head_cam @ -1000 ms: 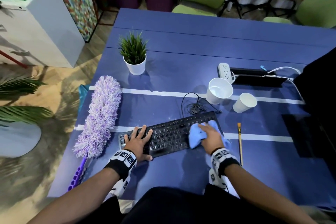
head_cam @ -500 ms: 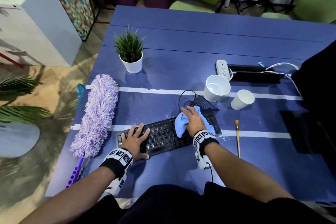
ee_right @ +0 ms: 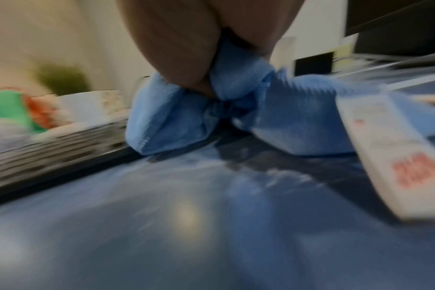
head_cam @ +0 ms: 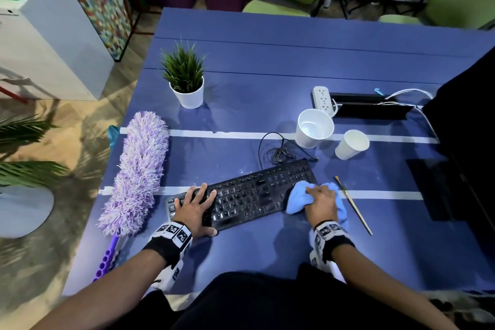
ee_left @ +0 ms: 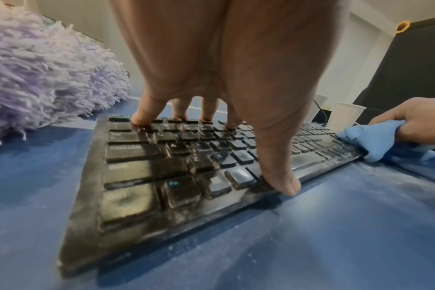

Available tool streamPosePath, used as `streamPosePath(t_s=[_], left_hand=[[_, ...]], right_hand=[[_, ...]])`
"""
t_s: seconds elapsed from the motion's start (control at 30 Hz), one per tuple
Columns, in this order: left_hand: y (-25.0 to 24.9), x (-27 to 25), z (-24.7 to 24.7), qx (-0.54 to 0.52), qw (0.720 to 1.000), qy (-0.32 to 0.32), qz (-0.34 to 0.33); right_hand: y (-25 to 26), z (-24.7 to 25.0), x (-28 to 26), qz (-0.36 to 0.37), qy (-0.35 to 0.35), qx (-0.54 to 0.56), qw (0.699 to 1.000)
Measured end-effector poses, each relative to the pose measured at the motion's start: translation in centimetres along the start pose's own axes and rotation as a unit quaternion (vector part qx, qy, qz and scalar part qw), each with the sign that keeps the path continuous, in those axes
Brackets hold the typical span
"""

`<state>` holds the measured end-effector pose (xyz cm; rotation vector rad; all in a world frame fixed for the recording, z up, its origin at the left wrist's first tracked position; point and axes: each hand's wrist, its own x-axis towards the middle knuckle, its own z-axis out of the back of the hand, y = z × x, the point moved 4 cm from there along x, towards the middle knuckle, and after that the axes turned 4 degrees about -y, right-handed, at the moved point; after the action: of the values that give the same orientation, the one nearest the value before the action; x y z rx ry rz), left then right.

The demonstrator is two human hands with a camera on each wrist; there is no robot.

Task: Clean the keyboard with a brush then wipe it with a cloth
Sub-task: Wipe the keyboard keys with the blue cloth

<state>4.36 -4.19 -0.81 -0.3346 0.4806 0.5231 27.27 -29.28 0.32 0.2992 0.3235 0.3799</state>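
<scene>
A black keyboard [head_cam: 249,193] lies slanted on the blue table [head_cam: 267,83], dusty in the left wrist view [ee_left: 162,166]. My left hand [head_cam: 194,205] lies flat on its left end, fingers spread on the keys and thumb at the front edge [ee_left: 281,182]. My right hand [head_cam: 320,202] grips a bunched light-blue cloth [head_cam: 298,197] at the keyboard's right end, partly on the table. The right wrist view is blurred and shows the cloth [ee_right: 186,121] crumpled under the palm. A thin brush [head_cam: 353,205] lies on the table just right of that hand.
A purple fluffy duster [head_cam: 136,169] lies left of the keyboard. Two white cups [head_cam: 314,127] [head_cam: 351,144], the coiled keyboard cable [head_cam: 278,153], a power strip [head_cam: 322,98] and a potted plant [head_cam: 186,83] stand behind. A dark monitor [head_cam: 463,147] is at the right edge.
My right hand has swept the cloth from the keyboard's upper middle-right toward its right end and front, partly off onto the table. The left hand has stayed pressed on the left end.
</scene>
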Motion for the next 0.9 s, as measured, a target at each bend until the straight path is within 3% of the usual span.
streamPosePath(t_s=[0.07, 0.13, 0.23, 0.3, 0.4, 0.47, 0.57, 0.67, 0.77, 0.9], left_hand=[[0.0, 0.0, 0.0, 0.000, 1.000, -0.002, -0.002], [0.0, 0.0, -0.1, 0.002, 1.000, -0.001, -0.001], [0.0, -0.1, 0.1, 0.007, 1.000, -0.003, -0.002], [0.1, -0.2, 0.0, 0.010, 1.000, -0.001, 0.002], [0.0, -0.1, -0.1, 0.012, 1.000, -0.007, 0.000], [0.1, -0.2, -0.1, 0.013, 1.000, -0.010, -0.005], [0.9, -0.6, 0.2, -0.005, 1.000, -0.020, -0.024], [3.9, -2.0, 0.1, -0.004, 0.999, -0.045, -0.011], [7.2, -3.8, -0.7, 0.013, 0.998, -0.044, 0.040], [7.9, -4.2, -0.7, -0.020, 0.999, -0.040, 0.032]], right_hand=[[2.2, -2.1, -1.4, 0.106, 0.057, -0.079, 0.990], [2.7, -1.3, -1.4, 0.196, 0.040, -0.105, 0.974], [2.0, 0.0, 0.6, 0.137, -0.009, -0.121, 0.983], [4.4, -1.6, 0.1, 0.118, 0.023, -0.074, 0.990], [9.5, -5.5, -3.9, 0.259, 0.086, -0.074, 0.959], [11.0, -5.4, -4.3, 0.312, 0.077, -0.076, 0.944], [9.3, -2.2, -0.5, 0.239, -0.036, -0.048, 0.969], [7.2, -0.8, 1.0, 0.148, -0.037, 0.004, 0.988], [7.5, -3.7, -0.2, 0.164, 0.044, -0.035, 0.985], [12.7, -9.1, -3.1, 0.294, 0.113, -0.078, 0.946]])
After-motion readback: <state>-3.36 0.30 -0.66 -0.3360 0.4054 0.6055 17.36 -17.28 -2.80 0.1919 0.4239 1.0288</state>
